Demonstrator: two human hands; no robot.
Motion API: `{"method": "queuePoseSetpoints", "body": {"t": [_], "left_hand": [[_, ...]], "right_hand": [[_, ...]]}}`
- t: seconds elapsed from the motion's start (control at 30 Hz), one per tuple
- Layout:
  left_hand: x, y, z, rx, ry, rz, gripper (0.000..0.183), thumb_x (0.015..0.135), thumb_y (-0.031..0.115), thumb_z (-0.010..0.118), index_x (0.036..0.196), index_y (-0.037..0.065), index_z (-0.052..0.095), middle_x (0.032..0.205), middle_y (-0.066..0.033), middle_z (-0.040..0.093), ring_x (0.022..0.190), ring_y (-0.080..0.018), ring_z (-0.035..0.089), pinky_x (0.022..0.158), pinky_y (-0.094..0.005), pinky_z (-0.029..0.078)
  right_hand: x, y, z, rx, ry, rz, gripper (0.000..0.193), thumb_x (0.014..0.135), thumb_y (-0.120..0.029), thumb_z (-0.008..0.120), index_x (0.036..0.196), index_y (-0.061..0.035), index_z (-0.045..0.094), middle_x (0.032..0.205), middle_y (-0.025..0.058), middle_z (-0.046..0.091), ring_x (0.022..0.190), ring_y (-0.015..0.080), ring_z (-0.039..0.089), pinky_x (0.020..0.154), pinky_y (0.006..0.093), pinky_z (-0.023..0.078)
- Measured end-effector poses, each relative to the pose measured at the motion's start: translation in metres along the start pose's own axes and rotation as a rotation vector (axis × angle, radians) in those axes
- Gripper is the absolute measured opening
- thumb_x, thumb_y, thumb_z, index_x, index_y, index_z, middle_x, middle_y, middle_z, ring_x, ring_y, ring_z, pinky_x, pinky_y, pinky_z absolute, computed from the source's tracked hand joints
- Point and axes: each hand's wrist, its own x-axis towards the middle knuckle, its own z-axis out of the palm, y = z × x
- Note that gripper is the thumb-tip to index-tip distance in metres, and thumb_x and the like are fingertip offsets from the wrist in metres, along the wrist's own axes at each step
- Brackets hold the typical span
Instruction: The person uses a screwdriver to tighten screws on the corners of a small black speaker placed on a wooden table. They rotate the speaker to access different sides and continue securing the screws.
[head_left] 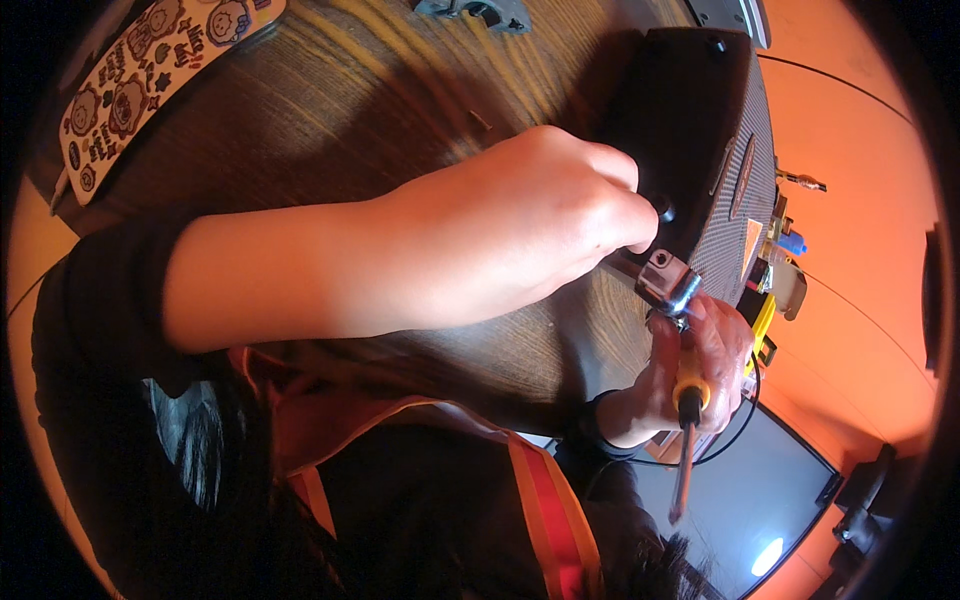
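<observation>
A black box-shaped cabinet (655,120) with a textured grille stands on the wooden table at the right. Beside its round black foot (664,209) is my left hand (570,205), its fingers curled closed. Whatever its fingertips hold, if anything, is hidden. A shiny metal corner piece (668,283) with a hole shows at the cabinet's near end, between my two hands; I cannot tell whether it is fastened. My right hand (712,350) is wrapped round a screwdriver (690,385) with a yellow handle, its shaft pointing back toward me. The right fingertips lie against the metal piece.
A white board with cartoon stickers (125,95) lies at the far left. At the table's back edge is a grey clamp-like part (478,10). Beyond the cabinet are several small items, a yellow tool (763,325), a thin cable (752,400) and a grey panel (770,480).
</observation>
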Motion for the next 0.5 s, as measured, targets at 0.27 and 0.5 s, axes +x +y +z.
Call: {"method": "queuePoseSetpoints", "body": {"t": [0.27, 0.5], "left_hand": [[0.000, 0.001, 0.001, 0.053, 0.021, -0.056, 0.013, 0.074, 0.002, 0.066, 0.086, 0.003, 0.062, 0.080, -0.0097, 0.059, 0.067, -0.0260, 0.060, 0.057, -0.0326, 0.048], [0.001, 0.001, 0.001, 0.092, 0.109, -0.020, 0.012, 0.074, 0.003, 0.066, 0.085, 0.003, 0.062, 0.077, -0.0091, 0.059, 0.066, -0.0252, 0.061, 0.056, -0.0323, 0.048]], "right_hand": [[0.006, -0.006, 0.004, -0.051, -0.052, 0.072, 0.030, 0.064, -0.004, 0.077, 0.092, -0.0005, 0.067, 0.084, 0.0131, 0.067, 0.077, 0.0235, 0.062, 0.068, 0.0314, 0.050], [0.004, -0.012, 0.010, -0.100, -0.032, 0.135, 0.021, 0.069, -0.003, 0.074, 0.088, 0.0019, 0.066, 0.092, 0.0177, 0.067, 0.085, 0.0284, 0.064, 0.075, 0.0337, 0.052]]}}
